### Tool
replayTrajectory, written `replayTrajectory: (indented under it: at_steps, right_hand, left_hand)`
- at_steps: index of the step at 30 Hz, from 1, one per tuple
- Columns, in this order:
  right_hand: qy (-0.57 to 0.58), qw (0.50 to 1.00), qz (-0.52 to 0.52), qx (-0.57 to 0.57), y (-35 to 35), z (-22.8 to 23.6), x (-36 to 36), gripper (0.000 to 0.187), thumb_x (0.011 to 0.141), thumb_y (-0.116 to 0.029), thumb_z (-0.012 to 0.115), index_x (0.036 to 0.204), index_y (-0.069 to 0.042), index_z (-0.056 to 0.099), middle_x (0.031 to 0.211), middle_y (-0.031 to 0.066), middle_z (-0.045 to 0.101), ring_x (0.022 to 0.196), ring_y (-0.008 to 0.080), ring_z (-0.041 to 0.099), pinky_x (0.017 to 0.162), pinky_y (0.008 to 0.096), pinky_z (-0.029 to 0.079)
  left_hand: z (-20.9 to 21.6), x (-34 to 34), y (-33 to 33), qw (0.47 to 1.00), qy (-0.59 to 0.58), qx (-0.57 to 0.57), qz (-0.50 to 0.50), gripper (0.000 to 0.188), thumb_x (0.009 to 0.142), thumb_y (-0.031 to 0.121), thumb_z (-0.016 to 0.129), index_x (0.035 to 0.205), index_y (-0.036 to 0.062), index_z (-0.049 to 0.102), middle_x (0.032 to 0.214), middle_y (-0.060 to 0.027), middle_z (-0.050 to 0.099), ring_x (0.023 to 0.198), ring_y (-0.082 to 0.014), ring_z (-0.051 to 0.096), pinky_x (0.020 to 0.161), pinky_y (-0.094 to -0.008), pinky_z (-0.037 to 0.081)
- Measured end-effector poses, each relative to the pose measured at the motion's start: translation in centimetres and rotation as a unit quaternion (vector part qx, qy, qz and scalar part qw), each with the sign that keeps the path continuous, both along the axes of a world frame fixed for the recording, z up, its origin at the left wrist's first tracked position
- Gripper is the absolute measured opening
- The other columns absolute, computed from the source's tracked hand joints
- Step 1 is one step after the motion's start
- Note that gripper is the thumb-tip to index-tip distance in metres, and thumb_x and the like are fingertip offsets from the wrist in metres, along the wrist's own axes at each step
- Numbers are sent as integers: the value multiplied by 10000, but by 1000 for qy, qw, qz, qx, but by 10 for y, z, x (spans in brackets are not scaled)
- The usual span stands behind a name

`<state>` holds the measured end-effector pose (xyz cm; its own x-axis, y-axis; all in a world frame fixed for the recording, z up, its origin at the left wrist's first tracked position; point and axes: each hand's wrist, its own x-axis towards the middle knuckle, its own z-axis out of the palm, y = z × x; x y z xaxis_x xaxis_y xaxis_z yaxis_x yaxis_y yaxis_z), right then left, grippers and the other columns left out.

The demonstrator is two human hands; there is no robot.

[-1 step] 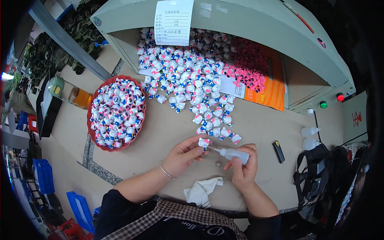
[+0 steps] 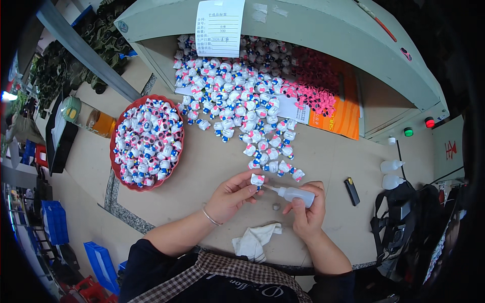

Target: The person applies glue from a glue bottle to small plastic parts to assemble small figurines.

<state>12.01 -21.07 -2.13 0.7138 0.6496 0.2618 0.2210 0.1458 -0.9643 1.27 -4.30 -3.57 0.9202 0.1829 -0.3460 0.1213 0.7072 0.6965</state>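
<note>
Between the fingertips of my left hand (image 2: 233, 194) is a small white cat figurine (image 2: 257, 180) with pink and blue parts. My right hand (image 2: 309, 208) is closed around a translucent squeeze bottle (image 2: 295, 196). Its thin nozzle points left and meets the figurine, or comes very close to it; I cannot tell whether they touch. Just beyond my hands, a large pile of similar figurines (image 2: 237, 101) spreads out from under the grey-green cabinet. To the left, a red scalloped basin (image 2: 180, 146) is heaped with figurines that also show dark and pink pieces.
Small pink pieces (image 2: 316, 98) lie by an orange sheet (image 2: 348, 111) under the cabinet (image 2: 298, 28). A white cloth (image 2: 252, 242) rests near the front edge. At right are a black lighter-like object (image 2: 351, 191), small bottles (image 2: 391, 174) and a black bag (image 2: 396, 222). A jar of amber liquid (image 2: 100, 122) stands left.
</note>
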Motion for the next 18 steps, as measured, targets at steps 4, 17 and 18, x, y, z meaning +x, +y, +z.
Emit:
replayTrajectory:
  at_steps: [4,17,18]
  right_hand:
    - [19,1000,-4,-4,1,0,0,215,862,-130,464,1004,10,385,959,91,336,774,134,467,472,230,504]
    - [-11,1000,-24,2,0,2,1,187,842,-57,484,975,35,390,934,113,351,625,141,538,489,228,486]
    - [-22,999,-26,-4,0,2,1,183,841,-53,484,971,38,390,932,113,351,627,142,538,491,229,489]
  left_hand:
    - [-2,-1,0,1000,-2,2,4,387,860,36,467,1241,77,411,1182,-114,497,922,-119,554,684,-198,472]
    - [-3,-1,-1,1000,-2,-6,14,379,852,24,477,1223,89,434,1165,-109,509,918,-115,557,686,-197,474]
    - [-3,-1,-2,1000,-1,-3,19,380,849,23,481,1219,95,439,1164,-106,510,920,-115,556,687,-195,473]
